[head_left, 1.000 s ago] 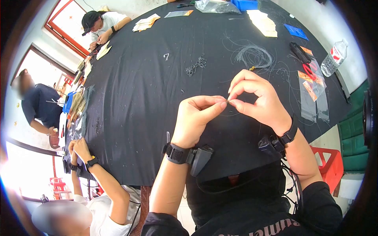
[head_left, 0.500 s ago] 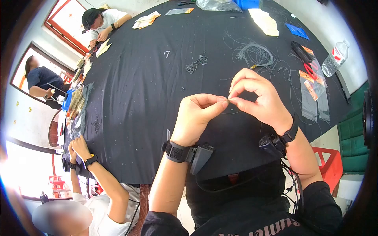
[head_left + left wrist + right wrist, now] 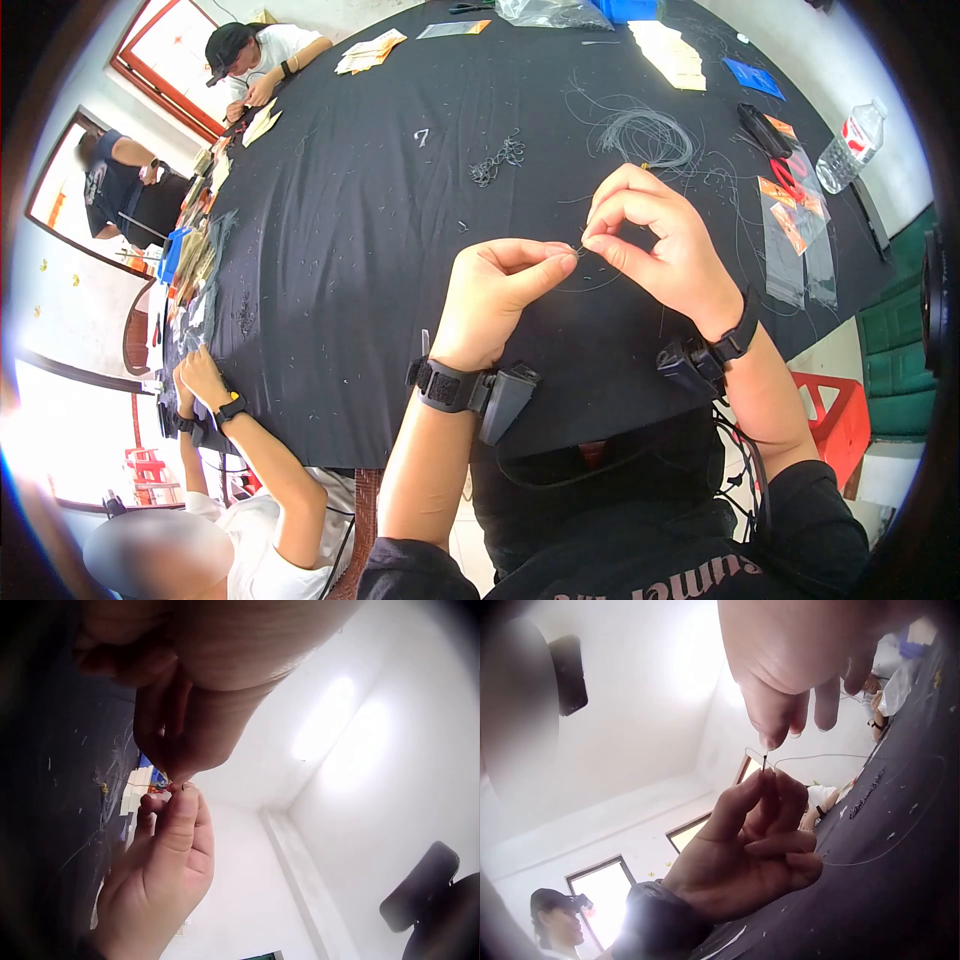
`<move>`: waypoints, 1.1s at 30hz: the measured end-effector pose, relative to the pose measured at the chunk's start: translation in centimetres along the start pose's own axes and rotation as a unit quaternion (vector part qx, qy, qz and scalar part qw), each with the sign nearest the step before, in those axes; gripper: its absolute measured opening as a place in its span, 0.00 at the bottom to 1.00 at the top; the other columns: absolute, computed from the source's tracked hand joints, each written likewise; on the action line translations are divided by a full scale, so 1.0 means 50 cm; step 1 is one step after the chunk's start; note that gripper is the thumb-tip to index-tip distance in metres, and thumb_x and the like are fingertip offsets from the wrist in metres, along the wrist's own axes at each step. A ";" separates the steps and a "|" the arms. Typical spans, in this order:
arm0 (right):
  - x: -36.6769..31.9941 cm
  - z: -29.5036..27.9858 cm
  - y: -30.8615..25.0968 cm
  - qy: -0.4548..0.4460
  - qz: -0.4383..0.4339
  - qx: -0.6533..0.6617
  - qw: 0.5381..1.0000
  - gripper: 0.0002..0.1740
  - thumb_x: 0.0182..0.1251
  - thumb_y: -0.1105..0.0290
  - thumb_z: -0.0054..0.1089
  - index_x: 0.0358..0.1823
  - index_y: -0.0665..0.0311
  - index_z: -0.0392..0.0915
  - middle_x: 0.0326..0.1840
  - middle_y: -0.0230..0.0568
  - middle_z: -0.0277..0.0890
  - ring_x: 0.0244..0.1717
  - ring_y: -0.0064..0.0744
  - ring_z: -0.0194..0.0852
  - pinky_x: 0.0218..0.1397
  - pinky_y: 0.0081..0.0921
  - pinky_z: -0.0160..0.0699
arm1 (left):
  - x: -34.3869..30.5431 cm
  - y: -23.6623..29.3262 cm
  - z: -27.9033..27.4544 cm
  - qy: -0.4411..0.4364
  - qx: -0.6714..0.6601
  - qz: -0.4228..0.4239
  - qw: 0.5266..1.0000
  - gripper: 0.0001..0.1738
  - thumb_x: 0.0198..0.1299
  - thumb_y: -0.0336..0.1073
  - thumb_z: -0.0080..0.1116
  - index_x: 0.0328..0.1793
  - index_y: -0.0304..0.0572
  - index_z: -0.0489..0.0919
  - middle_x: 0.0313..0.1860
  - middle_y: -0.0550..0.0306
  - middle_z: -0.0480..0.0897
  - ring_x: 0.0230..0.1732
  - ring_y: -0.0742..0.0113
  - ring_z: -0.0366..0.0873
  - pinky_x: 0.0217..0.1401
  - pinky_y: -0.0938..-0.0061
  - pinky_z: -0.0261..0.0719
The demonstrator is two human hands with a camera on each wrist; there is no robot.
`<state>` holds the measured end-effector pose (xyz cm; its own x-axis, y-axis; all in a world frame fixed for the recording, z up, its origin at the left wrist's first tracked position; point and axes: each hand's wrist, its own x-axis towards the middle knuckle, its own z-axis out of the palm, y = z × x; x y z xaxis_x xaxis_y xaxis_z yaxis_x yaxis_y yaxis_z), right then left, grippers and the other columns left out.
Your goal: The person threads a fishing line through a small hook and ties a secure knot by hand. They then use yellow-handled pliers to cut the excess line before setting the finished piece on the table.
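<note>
Right between the fingertips there's a tiny dark pin (image 3: 764, 762), near upright in the right wrist view, long axis running hand to hand. Left hand (image 3: 495, 300) fingers clamp its lower end; right hand (image 3: 668, 255) fingers are pinched together, seemingly on the clear line (image 3: 821, 755). Looks like winding or knotting; next probably needs careful snugging, above the tabletop (image 3: 340, 280).
</note>
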<state>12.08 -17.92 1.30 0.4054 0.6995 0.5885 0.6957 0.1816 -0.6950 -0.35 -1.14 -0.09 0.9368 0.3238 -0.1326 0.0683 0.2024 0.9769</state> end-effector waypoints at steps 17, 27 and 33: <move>-0.004 -0.001 0.006 -0.011 0.009 -0.003 1.000 0.07 0.57 0.74 0.70 0.36 0.64 0.82 0.39 0.35 0.75 0.43 0.32 0.76 0.49 0.27 0.74 | -0.003 0.004 0.003 0.002 0.028 0.013 1.000 0.10 0.58 0.29 0.71 0.43 0.31 0.87 0.43 0.52 0.88 0.43 0.71 0.83 0.51 0.77 0.78; -0.005 0.000 0.006 -0.009 0.017 0.005 1.000 0.04 0.58 0.74 0.67 0.33 0.65 0.80 0.39 0.36 0.75 0.41 0.32 0.76 0.48 0.27 0.73 | -0.002 0.004 0.004 -0.002 0.024 0.022 0.999 0.10 0.60 0.30 0.70 0.44 0.30 0.87 0.44 0.50 0.88 0.45 0.70 0.83 0.54 0.77 0.78; -0.005 -0.001 0.008 -0.006 0.007 0.004 1.000 0.04 0.58 0.75 0.67 0.33 0.66 0.80 0.39 0.36 0.75 0.41 0.31 0.76 0.47 0.26 0.73 | 0.001 -0.003 0.002 -0.008 0.003 0.026 1.000 0.11 0.63 0.33 0.68 0.45 0.30 0.86 0.43 0.53 0.88 0.43 0.74 0.81 0.50 0.79 0.76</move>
<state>12.30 -18.06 0.92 0.4078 0.7095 0.5747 0.6855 0.1779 -0.7060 -0.30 -1.26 -0.23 0.9447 0.3184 -0.0788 0.0211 0.1808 0.9833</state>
